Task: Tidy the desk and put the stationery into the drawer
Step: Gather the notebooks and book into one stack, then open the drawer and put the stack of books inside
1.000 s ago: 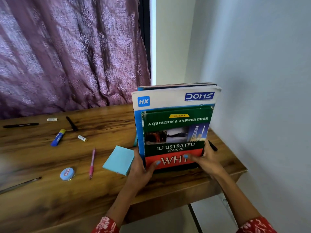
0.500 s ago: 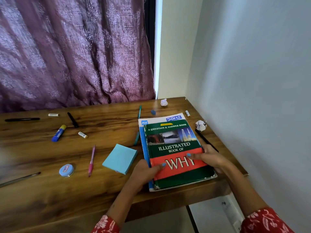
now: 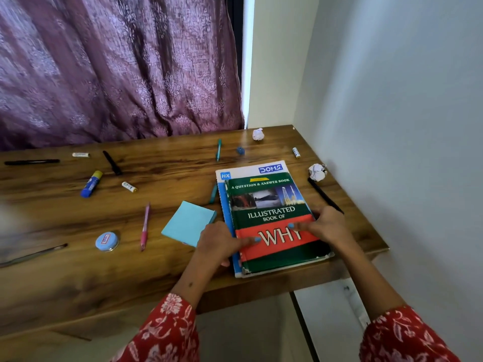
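Two hands — left hand [image 3: 219, 245] and right hand [image 3: 325, 226] — grasp the book stack [image 3: 269, 218] by its sides, squaring it at the desk's [image 3: 78, 278] right front corner.

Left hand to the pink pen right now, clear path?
Probably yes. The pink pen lies alone on bare desk left of the left hand, but that hand holds the books.

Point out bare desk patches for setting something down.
Free: the front strip of the desk below the round tin and pink pen; the middle between sticky notes and glue stick. Crowded: the right corner around the books.
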